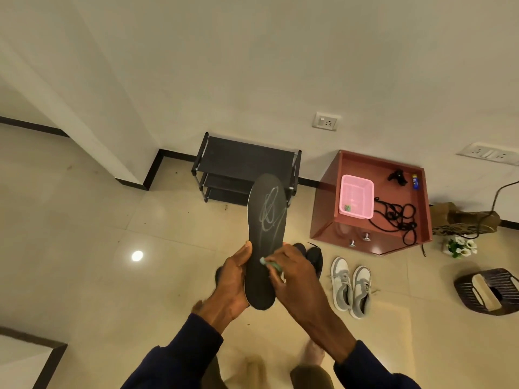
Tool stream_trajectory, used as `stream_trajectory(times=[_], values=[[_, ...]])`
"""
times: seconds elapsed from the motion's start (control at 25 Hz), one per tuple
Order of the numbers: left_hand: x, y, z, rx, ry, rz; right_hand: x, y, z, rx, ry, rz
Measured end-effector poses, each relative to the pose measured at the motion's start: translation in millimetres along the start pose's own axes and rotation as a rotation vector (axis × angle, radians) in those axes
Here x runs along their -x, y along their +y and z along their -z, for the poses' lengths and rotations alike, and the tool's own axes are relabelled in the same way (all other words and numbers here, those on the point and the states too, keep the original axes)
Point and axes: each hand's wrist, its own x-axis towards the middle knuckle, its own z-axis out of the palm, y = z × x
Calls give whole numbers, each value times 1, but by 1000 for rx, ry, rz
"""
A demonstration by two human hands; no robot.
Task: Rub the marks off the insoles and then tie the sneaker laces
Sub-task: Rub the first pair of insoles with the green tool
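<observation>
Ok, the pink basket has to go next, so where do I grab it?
I'd pinch the near rim of the basket from above, on your side: it stands upright and open-topped on the cabinet, its thin wall free there.

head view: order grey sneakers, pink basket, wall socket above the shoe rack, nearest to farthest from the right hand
From the right hand, pinching a green eraser on the insole:
1. grey sneakers: floor, just to its right
2. pink basket: on the red cabinet, farther back
3. wall socket: far wall, above the shoe rack
</observation>
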Motion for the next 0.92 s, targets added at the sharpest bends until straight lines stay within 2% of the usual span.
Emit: stream_trajectory(times=[0.08, 0.16, 0.28, 0.4, 0.48, 0.6, 0.76, 0.92], values=[[-28, -5, 15, -18, 52, -38, -13, 29, -24, 51, 103, -120], [-71, -4, 39, 24, 66, -42, -14, 46, -64, 20, 50, -110], [-139, -18, 97, 31, 63, 19, -5, 85, -122, 27, -118, 51], [-202, -51, 154, 14, 132, 33, -11, 163, -173, 106, -47, -44], [-244, -67, 190, 2, 134, 32, 1, 202, -216, 44, -29, -112], [-287, -87, 240, 38, 58, 92, 35, 236, -271, -78, -126, -35], [-309, -111, 285, -10, 76, 53, 38, 289, -305, 26, 60, -139], [-317, -121, 312, -70, 49, 66, 59, 282, -337, 19, -154, 44]])
